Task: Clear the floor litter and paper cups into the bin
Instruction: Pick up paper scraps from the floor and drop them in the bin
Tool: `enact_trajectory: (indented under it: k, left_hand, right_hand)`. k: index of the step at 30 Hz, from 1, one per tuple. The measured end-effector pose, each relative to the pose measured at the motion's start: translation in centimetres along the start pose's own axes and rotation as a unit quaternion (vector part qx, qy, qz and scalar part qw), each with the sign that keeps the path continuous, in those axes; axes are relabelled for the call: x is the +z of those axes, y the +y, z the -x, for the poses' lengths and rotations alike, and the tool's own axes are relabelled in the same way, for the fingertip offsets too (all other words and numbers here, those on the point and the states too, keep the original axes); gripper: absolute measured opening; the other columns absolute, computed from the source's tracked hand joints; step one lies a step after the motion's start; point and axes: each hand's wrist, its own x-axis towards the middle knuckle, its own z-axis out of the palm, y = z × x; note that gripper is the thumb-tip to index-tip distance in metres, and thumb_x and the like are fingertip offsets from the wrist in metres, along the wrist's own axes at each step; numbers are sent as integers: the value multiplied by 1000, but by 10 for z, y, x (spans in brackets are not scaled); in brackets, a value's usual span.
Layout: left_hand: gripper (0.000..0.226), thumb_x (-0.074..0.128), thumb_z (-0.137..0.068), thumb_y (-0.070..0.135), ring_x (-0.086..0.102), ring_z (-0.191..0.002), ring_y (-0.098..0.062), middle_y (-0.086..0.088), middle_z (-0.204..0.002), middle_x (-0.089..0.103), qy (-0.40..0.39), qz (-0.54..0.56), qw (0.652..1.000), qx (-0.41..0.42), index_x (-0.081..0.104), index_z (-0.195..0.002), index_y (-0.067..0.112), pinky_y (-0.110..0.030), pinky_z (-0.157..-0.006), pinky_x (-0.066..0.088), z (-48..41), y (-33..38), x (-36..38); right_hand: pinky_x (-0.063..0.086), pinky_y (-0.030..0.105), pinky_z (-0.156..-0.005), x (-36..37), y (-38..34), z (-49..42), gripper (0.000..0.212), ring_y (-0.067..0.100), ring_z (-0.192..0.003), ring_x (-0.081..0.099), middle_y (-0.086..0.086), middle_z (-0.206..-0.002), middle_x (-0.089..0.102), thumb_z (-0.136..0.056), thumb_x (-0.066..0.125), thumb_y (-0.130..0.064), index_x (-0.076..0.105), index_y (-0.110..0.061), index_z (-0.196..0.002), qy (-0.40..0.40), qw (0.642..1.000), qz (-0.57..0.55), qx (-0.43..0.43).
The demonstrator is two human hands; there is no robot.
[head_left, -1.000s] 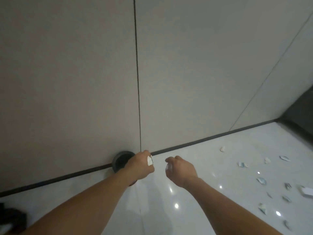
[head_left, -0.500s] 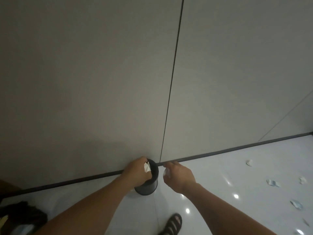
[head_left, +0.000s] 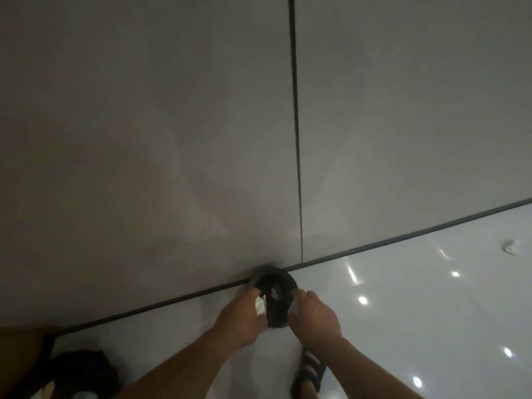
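Head view, black bin (head_left: 277,318) on the glossy floor (head_left: 431,312) against the wall (head_left: 172,139), left hand (head_left: 240,322) at its left rim, fingers curled pinching a white paper scrap (head_left: 260,305), right hand (head_left: 315,318) at its right rim, pinching a pale scrap (head_left: 295,307), stray litter piece (head_left: 511,247) far right.

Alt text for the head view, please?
Both hands are at the rim of a black bin against the wall: the left hand pinches a white paper scrap, the right hand another white piece. One loose scrap lies on the glossy floor far right.
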Motion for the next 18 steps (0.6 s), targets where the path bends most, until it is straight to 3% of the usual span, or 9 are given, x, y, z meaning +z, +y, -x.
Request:
enact_trajectory:
  k: [6, 13, 18]
  left_hand:
    - [59, 62, -88, 34, 53, -113, -17, 0, -132, 52, -27, 4, 999, -45, 35, -140, 25, -22, -83, 41, -113, -34, 64]
    - [65, 67, -86, 34, 52, -117, -20, -2, -132, 52, -58, -31, 996, -56, 35, -141, 21, -27, -86, 42, -202, -82, 118]
    - [74, 66, -86, 28, 46, -126, -21, -7, -142, 43, -55, -39, 996, -64, 25, -147, 18, -31, -100, 41, -223, -114, 136]
  right_hand:
    - [52, 29, -89, 67, 52, -97, 42, 16, -103, 61, 1, -130, 51, -98, 46, -33, 38, -32, -139, -21, 995, -77, 57]
    - [53, 38, -92, 148, 84, -171, 53, 23, -111, 59, 4, -136, 46, -95, 53, -36, 33, -28, -143, -29, 985, -127, 109]
    - [49, 36, -95, 183, 92, -187, 66, 24, -119, 55, 4, -147, 39, -93, 58, -39, 26, -27, -149, -33, 981, -156, 106]
